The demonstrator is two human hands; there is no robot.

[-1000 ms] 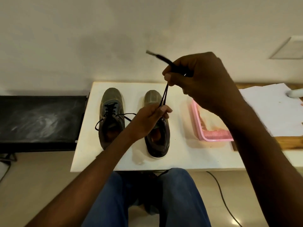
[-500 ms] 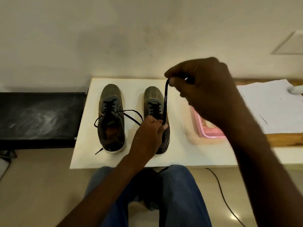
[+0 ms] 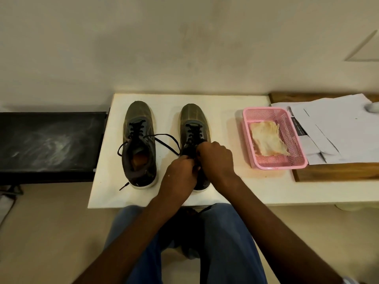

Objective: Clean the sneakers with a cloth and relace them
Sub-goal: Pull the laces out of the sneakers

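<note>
Two dark olive sneakers stand side by side on a white table (image 3: 235,187), toes pointing away from me. The left sneaker (image 3: 139,144) is laced, and its loose black lace (image 3: 166,143) trails toward the right one. The right sneaker (image 3: 193,124) is laced at the front; its rear half is hidden under my hands. My left hand (image 3: 180,175) and my right hand (image 3: 216,158) meet over its tongue with fingers curled, pinching its black lace between them. A pale yellow cloth (image 3: 268,141) lies in a pink basket (image 3: 295,158) to the right.
White papers (image 3: 332,128) lie on a wooden board (image 3: 336,173) at the far right. A black bench (image 3: 49,146) adjoins the table on the left. A wall rises just behind the table. My knees in blue jeans (image 3: 225,242) sit under the near edge.
My right hand has come down from high above the table to the right sneaker, bringing the lace with it. My left hand stayed at the sneaker. The pink basket and cloth are now uncovered.
</note>
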